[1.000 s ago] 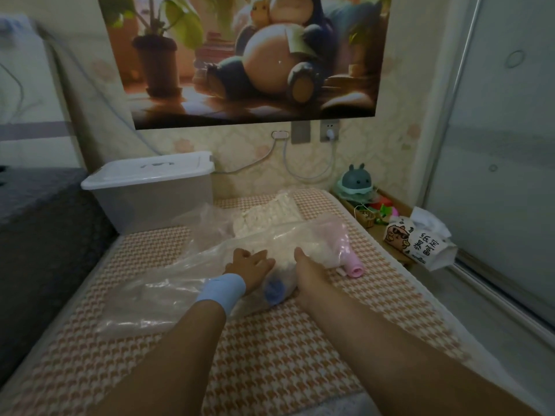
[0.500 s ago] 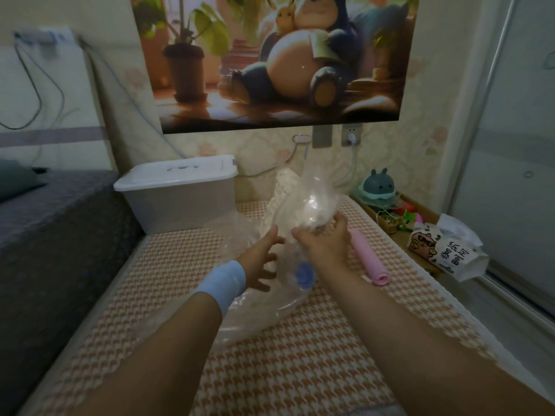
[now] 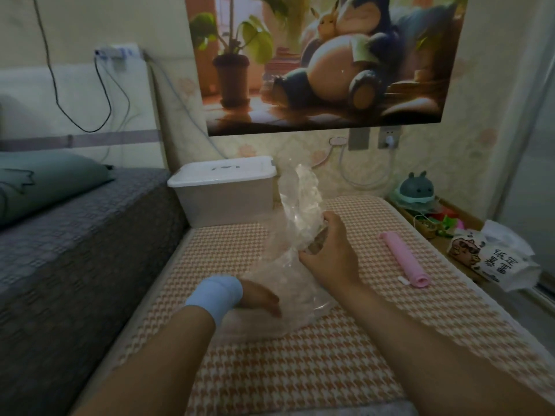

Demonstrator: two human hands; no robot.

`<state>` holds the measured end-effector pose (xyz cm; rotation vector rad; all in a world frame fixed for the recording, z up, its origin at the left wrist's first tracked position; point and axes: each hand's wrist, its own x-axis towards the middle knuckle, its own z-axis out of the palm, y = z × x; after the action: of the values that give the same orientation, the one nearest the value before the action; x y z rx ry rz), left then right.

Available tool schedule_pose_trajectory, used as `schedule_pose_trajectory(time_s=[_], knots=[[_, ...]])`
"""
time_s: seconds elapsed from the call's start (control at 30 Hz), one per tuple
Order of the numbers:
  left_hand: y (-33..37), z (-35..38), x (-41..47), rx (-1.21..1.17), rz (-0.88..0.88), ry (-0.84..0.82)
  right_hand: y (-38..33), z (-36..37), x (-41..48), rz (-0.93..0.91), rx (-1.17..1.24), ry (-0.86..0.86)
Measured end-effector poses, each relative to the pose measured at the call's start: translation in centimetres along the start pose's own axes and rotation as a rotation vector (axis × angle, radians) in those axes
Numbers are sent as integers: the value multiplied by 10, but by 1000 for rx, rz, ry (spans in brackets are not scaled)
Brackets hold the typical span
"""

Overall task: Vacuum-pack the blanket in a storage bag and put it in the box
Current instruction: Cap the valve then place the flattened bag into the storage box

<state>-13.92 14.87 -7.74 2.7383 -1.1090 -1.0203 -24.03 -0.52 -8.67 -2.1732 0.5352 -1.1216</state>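
Observation:
A clear plastic storage bag [image 3: 301, 202] stands lifted over the houndstooth mat [image 3: 300, 373], its crinkled top pointing up. My right hand [image 3: 329, 255] grips the bag around its middle. My left hand [image 3: 258, 295], with a blue wristband, lies low on the mat, its fingers reaching under the bag's lower part, which blurs them. The bag's whitish bottom rests on the mat; I cannot make out the blanket clearly inside it. The translucent storage box [image 3: 223, 190] stands behind the bag with its white lid on.
A pink rolled tube [image 3: 404, 258] lies on the mat to the right. Beyond it, a side shelf holds a teal toy [image 3: 419, 190] and a printed white bag [image 3: 495, 259]. A grey bed [image 3: 75, 241] runs along the left. Cables hang from wall sockets.
The bag went from lying flat under both hands to held upright by my right hand. My left hand dropped to the bag's bottom. The view swung left.

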Motion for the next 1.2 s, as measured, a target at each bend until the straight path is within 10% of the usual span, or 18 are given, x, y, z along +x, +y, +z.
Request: schedule_pose_trajectory(time_s=[0.13, 0.33, 0.5, 0.63, 0.8, 0.97, 1.2], knots=[[-38, 39, 42, 581, 18, -67, 0, 7, -6, -144, -175, -44], [-66, 23, 51, 299, -146, 417, 6, 15, -10, -261, -406, -83], [-69, 18, 32, -64, -219, 245, 9, 46, -30, -399, -628, -254], [-93, -3, 18, -782, -224, 446, 12, 78, -59, -510, -830, -403], [-53, -5, -2, -800, -224, 444, 11, 79, -53, -649, -799, -515], [-27, 15, 17, -843, -108, 321, 1, 40, -18, -163, -132, -628], [-40, 23, 37, -571, -179, 452, 31, 24, -7, 87, -522, -841]])
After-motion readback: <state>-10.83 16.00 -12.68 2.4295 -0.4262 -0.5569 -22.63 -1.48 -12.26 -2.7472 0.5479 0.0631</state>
